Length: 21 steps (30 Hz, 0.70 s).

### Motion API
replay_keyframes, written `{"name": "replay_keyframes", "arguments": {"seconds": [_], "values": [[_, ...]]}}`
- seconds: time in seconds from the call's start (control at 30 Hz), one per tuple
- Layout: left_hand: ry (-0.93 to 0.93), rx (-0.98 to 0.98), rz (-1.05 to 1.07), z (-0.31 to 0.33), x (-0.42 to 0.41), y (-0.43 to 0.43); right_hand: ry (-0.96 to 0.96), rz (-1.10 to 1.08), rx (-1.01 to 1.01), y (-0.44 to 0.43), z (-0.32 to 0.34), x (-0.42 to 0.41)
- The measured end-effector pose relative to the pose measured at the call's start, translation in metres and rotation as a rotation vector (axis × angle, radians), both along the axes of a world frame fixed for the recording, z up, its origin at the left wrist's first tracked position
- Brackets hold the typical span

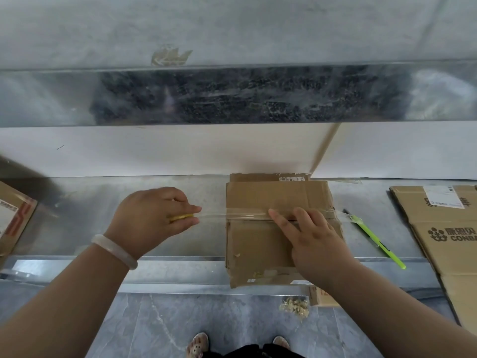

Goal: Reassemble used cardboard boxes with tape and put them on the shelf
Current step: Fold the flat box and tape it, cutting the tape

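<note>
While your left hand grips the yellow tape roll at centre left of the frame, a clear tape strip runs from it straight to the right, across the top of the cardboard box at frame centre. The strip's long axis lies left to right along the seam between the top flaps, and its free end sticks out past the box's right edge. Your right hand lies on the strip with fingers straight, pressing it to the box. The box sits on the metal shelf surface, far side near the white wall, near side at the front lip. Open metal extends left of the box to a second box, cut off at the left edge. A green tool lies diagonally just beside the box's right side; knife or pen cannot be told. Flattened cardboard beyond it is cut off at the right edge. Your fingers hide most of the roll.
</note>
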<state>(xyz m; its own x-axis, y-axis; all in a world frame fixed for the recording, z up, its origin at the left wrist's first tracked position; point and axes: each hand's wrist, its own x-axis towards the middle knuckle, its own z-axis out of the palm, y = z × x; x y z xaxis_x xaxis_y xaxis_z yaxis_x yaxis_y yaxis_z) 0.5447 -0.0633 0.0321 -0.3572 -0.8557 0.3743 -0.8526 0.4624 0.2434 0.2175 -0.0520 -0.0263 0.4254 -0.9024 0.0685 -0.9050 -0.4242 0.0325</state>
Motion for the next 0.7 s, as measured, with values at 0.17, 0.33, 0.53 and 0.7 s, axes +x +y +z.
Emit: {"name": "replay_keyframes", "arguments": {"seconds": [0.17,0.33,0.53,0.7], "values": [[-0.019,-0.031,-0.06,0.017,0.0,-0.008,-0.026,-0.004,0.004,0.001,-0.002,-0.001],[-0.051,-0.002,-0.051,0.008,0.003,-0.003,-0.024,0.018,0.008,0.0,-0.002,-0.003],[-0.111,0.0,-0.03,-0.034,0.008,0.002,0.001,0.028,-0.02,-0.001,-0.001,-0.001],[-0.104,-0.025,-0.006,-0.053,0.01,0.004,0.086,0.049,0.027,-0.003,-0.002,-0.002]]}}
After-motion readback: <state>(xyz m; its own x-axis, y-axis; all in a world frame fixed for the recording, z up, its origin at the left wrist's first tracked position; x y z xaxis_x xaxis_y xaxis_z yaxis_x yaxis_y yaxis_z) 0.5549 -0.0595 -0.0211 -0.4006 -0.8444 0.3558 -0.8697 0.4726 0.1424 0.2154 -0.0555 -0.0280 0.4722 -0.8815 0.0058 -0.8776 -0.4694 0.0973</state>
